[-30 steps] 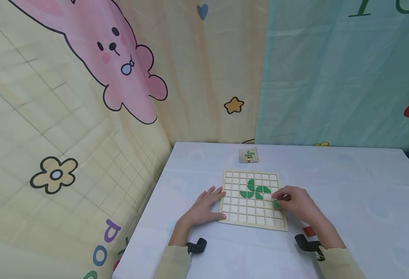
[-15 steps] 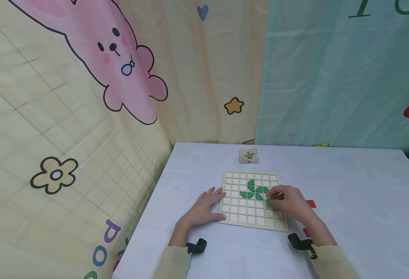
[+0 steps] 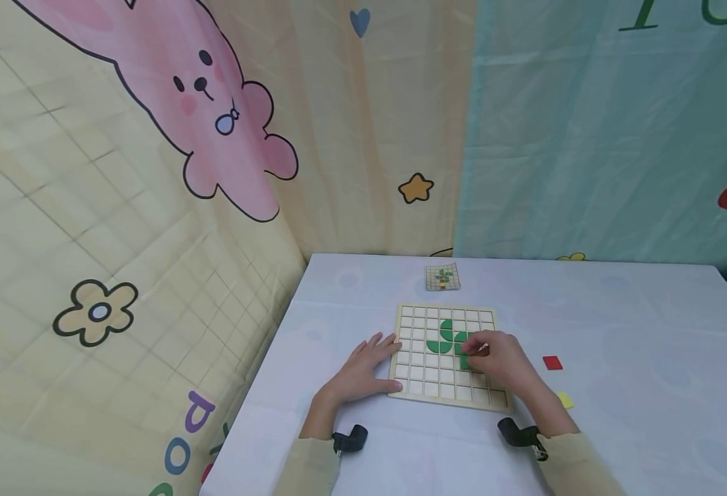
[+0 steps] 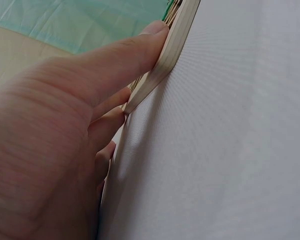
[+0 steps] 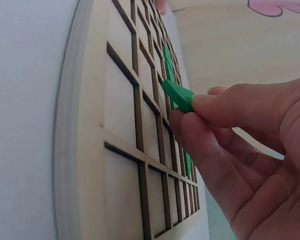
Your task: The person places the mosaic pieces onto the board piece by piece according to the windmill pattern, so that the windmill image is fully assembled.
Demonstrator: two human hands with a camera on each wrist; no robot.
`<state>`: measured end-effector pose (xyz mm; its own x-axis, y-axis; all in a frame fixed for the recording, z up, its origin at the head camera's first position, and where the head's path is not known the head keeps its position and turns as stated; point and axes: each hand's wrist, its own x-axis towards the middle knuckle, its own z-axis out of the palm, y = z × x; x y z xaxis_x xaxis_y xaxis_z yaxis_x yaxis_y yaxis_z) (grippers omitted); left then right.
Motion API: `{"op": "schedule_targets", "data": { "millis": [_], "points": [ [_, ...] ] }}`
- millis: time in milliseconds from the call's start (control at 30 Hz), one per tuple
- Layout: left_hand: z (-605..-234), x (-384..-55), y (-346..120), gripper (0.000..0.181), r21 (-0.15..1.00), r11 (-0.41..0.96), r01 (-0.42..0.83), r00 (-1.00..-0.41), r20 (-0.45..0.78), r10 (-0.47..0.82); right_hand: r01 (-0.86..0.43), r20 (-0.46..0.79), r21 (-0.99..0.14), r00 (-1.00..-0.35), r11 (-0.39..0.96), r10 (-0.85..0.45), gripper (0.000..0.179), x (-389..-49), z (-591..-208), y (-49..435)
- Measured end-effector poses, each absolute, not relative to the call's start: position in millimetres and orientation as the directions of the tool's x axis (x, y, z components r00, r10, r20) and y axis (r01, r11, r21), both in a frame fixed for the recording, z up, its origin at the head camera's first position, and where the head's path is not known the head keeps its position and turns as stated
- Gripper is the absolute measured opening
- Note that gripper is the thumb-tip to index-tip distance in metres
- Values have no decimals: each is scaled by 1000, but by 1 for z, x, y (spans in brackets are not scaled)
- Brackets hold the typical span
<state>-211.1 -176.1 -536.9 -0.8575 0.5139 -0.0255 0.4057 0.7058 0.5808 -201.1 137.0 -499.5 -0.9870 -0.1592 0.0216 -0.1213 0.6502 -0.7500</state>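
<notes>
**Three views on one board**

The head camera is looking down from above at the counter (image 3: 617, 331). Both wrist cameras are skimming close along the wooden grid board (image 3: 447, 355), sharing it: left at its edge, right across its cells.

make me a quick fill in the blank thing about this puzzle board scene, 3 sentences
1. The right hand pinches a small ____ piece over the wooden grid board.
2. The left hand rests against the board's ____ edge.
3. On the table right of the board lie a yellow piece and a ____ piece.

Missing words: green; left; red
</notes>
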Motion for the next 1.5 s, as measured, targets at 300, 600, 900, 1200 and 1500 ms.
{"op": "schedule_targets", "data": {
  "millis": [300,600,900,1200,1500],
  "points": [
    [-536,-210,-176,85,588,701,404,-858,-22,514,-158,55,-720,-984,676,-171,14,-201,-502,130],
    [-537,-210,-176,86,588,701,404,-860,-19,511,-221,120,-661,-974,717,-190,17,-202,-506,127],
    [-537,-211,-176,86,588,695,413,-855,-13,519,-249,140,-632,-968,734,-208,20,-202,-511,124],
    [-539,-212,-176,86,575,708,411,-858,-18,513,-262,146,-623,-965,737,-220,20,-202,-510,123],
    [-534,-209,-176,85,582,693,426,-851,-2,525,-252,130,-630,-967,734,-221,22,-200,-507,122]
  ]
}}
